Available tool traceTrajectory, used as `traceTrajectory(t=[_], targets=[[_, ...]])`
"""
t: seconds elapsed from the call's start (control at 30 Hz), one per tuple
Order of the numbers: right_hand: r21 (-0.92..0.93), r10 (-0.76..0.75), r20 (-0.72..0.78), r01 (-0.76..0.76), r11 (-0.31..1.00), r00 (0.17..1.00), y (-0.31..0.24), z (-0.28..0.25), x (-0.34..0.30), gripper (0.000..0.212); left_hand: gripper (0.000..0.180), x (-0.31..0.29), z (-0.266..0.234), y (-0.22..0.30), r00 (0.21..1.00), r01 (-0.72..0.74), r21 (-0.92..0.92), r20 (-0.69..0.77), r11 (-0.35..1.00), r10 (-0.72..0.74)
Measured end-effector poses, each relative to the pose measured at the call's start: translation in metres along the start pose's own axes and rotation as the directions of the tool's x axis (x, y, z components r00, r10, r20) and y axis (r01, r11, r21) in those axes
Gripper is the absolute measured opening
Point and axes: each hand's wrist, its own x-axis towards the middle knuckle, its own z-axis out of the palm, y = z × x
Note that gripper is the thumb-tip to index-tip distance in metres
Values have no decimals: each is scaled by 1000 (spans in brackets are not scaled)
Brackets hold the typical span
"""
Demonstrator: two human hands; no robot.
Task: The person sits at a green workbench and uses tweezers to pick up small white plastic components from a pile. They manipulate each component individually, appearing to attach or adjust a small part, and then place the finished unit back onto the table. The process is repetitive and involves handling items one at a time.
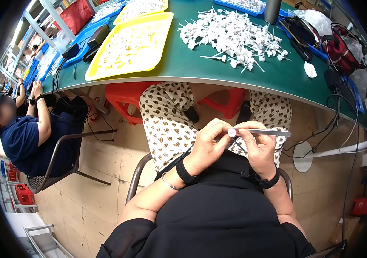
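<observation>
Above my lap, my left hand pinches a small white round plastic part between thumb and fingertips. Close against it, my right hand grips a pair of grey metal tweezers, its broad end pointing right and its tip at the white part. Both hands nearly touch each other. On the green table ahead lies a large heap of similar white parts with thin stems. To its left, a yellow tray holds many small pale and yellow pieces.
A red stool stands under the table. Far right are a dark red bag, loose cables and a white-based fan. Blue trays line the table's back. At left, another person sits on a chair, hands at the table.
</observation>
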Motion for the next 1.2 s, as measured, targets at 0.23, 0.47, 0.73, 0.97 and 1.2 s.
traceTrajectory(t=[0.23,0.47,0.73,0.97,1.2], targets=[[-30,-6,0,6,1000,1000,0,0,0,7,8,-1,0,0,1000,7,-10,3,1000,-7],[67,10,-28,-8,998,1000,2,1,-1,6,7,-2,0,-2,999,36,-53,17,998,-35],[10,-30,-14,30,1000,999,-4,-2,-1,6,10,-2,3,0,999,36,-118,-20,992,-38],[-70,-112,14,112,991,994,-8,-2,0,5,11,-5,4,-2,999,40,-130,-20,991,-43],[-205,-211,73,222,953,975,-11,-4,4,7,12,-5,4,-1,999,32,-139,-32,990,-37]])
